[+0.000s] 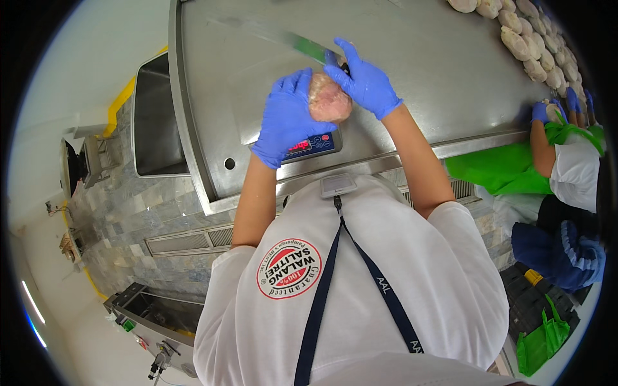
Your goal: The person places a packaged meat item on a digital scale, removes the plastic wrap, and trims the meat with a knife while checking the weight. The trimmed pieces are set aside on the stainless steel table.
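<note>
A rounded lump of pale pink raw meat (330, 98) sits over a digital scale (322, 144) near the front edge of the steel table. My left hand (288, 116), in a blue glove, grips the lump from its left side, with the thumb along the near side. My right hand (367, 83), gloved the same, holds a knife (311, 48) by its dark handle just beyond the meat. The blade points to the far left, reflects green, and blurs toward its tip. Most of the scale's platform is hidden under the meat and my left hand; its lit display shows in part.
Many pale meat pieces (541, 48) lie in rows at the table's far right. People in gloves and green aprons (502, 168) stand along the right. A steel sink (161, 116) adjoins the left end of the steel table (225, 77). Dark crates (531, 302) stand at lower right.
</note>
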Tool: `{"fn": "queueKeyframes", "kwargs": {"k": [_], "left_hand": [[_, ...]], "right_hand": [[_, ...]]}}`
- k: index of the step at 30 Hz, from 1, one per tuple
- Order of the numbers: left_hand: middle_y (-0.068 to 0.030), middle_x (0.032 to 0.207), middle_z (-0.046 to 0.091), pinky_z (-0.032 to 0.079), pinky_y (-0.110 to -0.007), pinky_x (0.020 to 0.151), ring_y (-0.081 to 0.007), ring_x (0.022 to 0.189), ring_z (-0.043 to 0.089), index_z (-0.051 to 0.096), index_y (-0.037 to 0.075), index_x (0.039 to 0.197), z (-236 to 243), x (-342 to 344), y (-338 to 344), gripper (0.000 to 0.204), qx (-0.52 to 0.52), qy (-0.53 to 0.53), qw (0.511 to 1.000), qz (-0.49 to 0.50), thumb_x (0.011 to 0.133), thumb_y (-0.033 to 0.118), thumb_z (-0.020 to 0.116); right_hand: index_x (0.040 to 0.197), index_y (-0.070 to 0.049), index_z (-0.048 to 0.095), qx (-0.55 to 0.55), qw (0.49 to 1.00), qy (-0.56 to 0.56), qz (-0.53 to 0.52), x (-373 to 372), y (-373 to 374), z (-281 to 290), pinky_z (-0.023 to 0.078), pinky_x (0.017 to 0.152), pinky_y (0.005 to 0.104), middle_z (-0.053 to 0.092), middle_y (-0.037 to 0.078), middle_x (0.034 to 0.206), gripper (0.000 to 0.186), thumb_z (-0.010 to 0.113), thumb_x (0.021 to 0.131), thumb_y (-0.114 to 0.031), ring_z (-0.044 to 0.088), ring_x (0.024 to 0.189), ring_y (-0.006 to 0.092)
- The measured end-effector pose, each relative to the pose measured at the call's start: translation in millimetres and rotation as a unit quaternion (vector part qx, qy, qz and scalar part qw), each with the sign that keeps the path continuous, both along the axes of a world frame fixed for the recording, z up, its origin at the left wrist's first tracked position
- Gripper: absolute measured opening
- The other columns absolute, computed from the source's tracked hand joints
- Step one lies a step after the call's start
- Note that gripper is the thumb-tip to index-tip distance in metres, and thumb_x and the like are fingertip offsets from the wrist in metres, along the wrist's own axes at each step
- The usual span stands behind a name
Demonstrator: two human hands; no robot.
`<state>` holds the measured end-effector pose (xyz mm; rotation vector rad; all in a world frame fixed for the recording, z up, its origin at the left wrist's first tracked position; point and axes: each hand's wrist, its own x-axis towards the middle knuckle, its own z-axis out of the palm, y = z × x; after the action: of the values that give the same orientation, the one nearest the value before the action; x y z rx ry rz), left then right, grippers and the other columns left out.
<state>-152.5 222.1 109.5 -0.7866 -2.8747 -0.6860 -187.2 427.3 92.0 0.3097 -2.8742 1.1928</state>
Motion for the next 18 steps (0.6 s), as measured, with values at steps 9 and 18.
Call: {"fn": "queueKeyframes", "kwargs": {"k": [9,18], "left_hand": [[-0.0199,0.119,0.060,0.047,-0.043,0.095,-0.0369,0.107,0.059,0.057,-0.001,0.120,10,-5,-14,0.076,0.095,-0.103,0.990,0.033,0.064,0.043,0.084],[-0.0165,0.114,0.063,0.047,-0.042,0.092,-0.0336,0.104,0.060,0.060,0.003,0.115,13,-3,-3,0.069,0.121,-0.131,0.982,0.053,0.064,0.043,0.084]], "right_hand": [[0.150,-0.010,0.028,0.120,0.988,-0.079,0.051,73,24,26,0.049,0.095,0.0491,0.038,0.038,0.141,0.079,0.048,0.093,-0.061,0.048,0.127,0.0459],[0.146,-0.010,0.034,0.162,0.985,-0.044,0.040,68,18,19,0.052,0.080,0.0469,0.058,0.026,0.114,0.069,0.050,0.096,-0.054,0.062,0.095,0.0420]]}}
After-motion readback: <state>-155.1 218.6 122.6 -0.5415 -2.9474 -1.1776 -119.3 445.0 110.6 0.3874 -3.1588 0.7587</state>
